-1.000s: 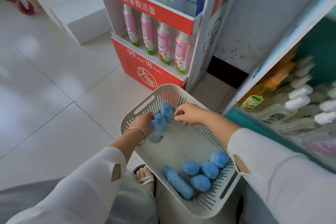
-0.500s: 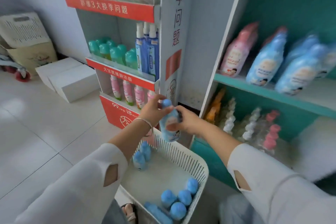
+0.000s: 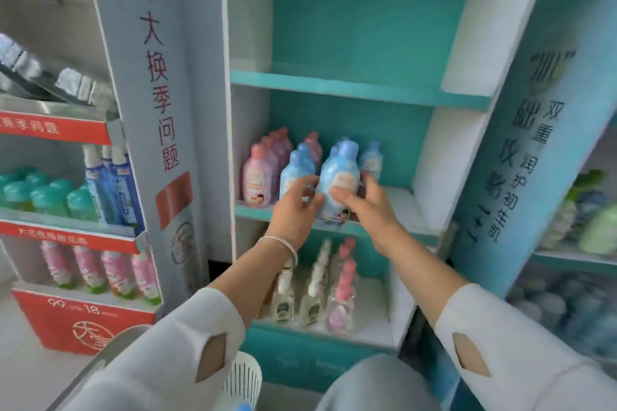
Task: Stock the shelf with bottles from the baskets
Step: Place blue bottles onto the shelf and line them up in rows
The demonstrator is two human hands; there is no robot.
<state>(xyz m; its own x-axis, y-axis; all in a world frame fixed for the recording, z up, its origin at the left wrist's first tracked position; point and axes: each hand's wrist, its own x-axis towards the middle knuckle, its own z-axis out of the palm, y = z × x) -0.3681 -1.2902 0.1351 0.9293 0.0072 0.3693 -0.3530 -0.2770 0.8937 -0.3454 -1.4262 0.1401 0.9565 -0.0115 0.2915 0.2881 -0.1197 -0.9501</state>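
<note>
The teal shelf unit (image 3: 360,87) is cut off top and right, and only a corner of the white basket (image 3: 243,377) shows at the near edge; the grey panel (image 3: 157,77) on the left reads 大换季问题. The blue bottle (image 3: 340,177), above the basket half a second ago, now stands at the middle shelf's front, gripped by the right hand (image 3: 365,207), the left hand (image 3: 293,208) resting loose-fingered against it
</note>
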